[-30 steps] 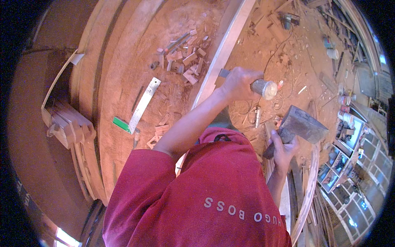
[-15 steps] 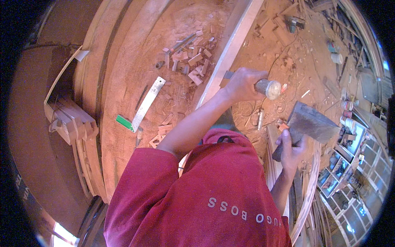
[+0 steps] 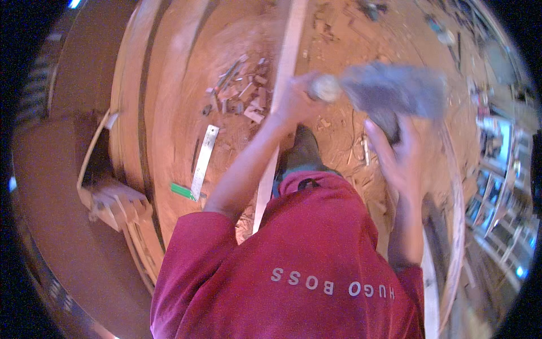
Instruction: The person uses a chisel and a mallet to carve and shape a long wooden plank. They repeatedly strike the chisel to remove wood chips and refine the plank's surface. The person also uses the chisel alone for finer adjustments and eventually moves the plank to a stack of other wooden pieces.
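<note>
My left hand [image 3: 293,101] is closed round a chisel, whose round pale handle end [image 3: 326,88] points to the right. The fist rests at a long narrow pale board [image 3: 290,45]; the blade is hidden or blurred now. In my right hand [image 3: 403,161] is a mallet with a dark, blocky head [image 3: 392,87], gripped by its short handle. That head is raised just right of the chisel's handle end, with a small gap between them, and is smeared by motion.
A try square [image 3: 204,161] with a green stock lies on the dusty surface at left. Beyond it is a heap of wood offcuts [image 3: 248,90]. Stacked timber [image 3: 121,203] stands at far left. Shelving [image 3: 491,181] with assorted items is at right.
The mallet has swung up and left toward the chisel's handle end. My left hand, still holding the chisel, appears further left and higher; the whole view has shifted too.
</note>
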`<move>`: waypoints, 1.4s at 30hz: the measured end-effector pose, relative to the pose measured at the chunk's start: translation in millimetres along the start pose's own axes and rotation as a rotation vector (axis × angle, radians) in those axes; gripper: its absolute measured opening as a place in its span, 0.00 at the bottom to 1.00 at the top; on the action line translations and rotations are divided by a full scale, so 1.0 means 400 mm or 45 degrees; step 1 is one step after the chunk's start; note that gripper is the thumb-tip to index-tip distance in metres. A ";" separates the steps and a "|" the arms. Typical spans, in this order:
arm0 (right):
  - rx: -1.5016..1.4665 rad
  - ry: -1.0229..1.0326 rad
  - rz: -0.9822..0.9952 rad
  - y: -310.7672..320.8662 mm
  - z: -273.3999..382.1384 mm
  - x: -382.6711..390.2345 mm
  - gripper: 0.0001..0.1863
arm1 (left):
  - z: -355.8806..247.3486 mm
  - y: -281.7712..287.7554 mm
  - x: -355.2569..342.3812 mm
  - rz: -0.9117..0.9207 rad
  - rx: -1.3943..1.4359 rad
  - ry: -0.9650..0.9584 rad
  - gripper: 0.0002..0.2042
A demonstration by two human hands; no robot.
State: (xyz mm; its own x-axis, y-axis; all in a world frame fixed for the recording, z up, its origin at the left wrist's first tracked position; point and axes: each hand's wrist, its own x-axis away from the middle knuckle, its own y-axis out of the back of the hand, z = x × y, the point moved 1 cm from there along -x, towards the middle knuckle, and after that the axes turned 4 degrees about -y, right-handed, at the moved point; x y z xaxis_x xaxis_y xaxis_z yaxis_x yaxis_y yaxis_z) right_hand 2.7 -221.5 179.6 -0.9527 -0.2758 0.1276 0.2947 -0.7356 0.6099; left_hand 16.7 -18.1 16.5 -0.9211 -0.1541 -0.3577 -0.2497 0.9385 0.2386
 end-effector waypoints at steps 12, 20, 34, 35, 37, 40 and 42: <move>-0.055 0.428 -0.086 0.070 -0.015 0.015 0.29 | -0.008 0.039 -0.104 0.432 0.178 0.182 0.10; -0.135 0.429 -0.154 0.114 -0.036 0.077 0.28 | 0.013 0.010 -0.081 0.568 -0.069 0.080 0.08; -0.125 0.470 -0.202 0.098 -0.057 0.068 0.25 | -0.033 0.017 -0.062 0.596 -0.075 0.035 0.07; -0.121 0.409 -0.162 0.098 -0.049 0.071 0.26 | -0.031 0.020 -0.063 0.605 -0.079 0.005 0.06; -0.122 0.367 -0.130 0.092 -0.044 0.069 0.28 | -0.023 0.028 -0.064 0.612 -0.091 -0.015 0.06; -0.086 0.389 -0.145 0.086 -0.044 0.065 0.28 | -0.020 0.037 -0.060 0.591 -0.081 0.017 0.06; 0.010 0.353 -0.144 0.092 -0.041 0.068 0.29 | -0.036 0.026 -0.054 0.558 -0.031 0.044 0.06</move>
State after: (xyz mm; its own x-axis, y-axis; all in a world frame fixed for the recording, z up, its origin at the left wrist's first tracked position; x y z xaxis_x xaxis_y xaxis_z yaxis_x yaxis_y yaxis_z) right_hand -11.3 -266.3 192.7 -0.9224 -0.3520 -0.1590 0.1865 -0.7665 0.6145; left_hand 29.5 -9.5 39.8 -0.9509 0.2464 -0.1874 0.1604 0.9099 0.3825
